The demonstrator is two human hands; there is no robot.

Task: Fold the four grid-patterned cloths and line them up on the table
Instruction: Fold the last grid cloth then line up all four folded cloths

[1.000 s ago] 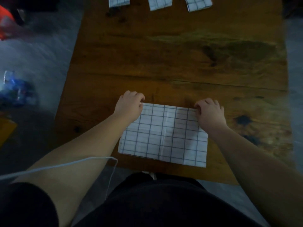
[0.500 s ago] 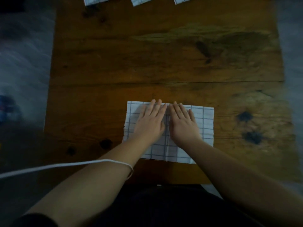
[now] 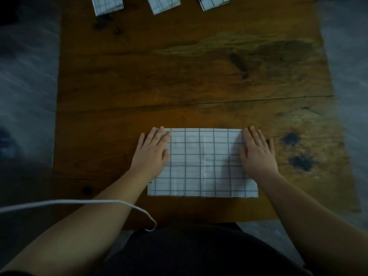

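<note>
A white cloth with a dark grid [image 3: 203, 162] lies flat as a wide rectangle near the front edge of the wooden table [image 3: 189, 76]. My left hand [image 3: 151, 152] rests palm down on its left edge, fingers spread. On the cloth's right edge my right hand [image 3: 256, 152] lies flat in the same way. Neither hand grips anything. Three folded grid cloths sit in a row at the table's far edge: one at the left [image 3: 108, 5], one in the middle [image 3: 163, 4], one at the right [image 3: 214, 2], all cut off by the frame's top.
A white cord [image 3: 79, 203] runs from the left across my left forearm and loops near the table's front edge. Dark knots [image 3: 300, 162] mark the wood right of the cloth. Grey floor lies on both sides of the table.
Both hands slid apart from the cloth's middle to its left and right edges, palms flat. A second ago they pinched the far corners.
</note>
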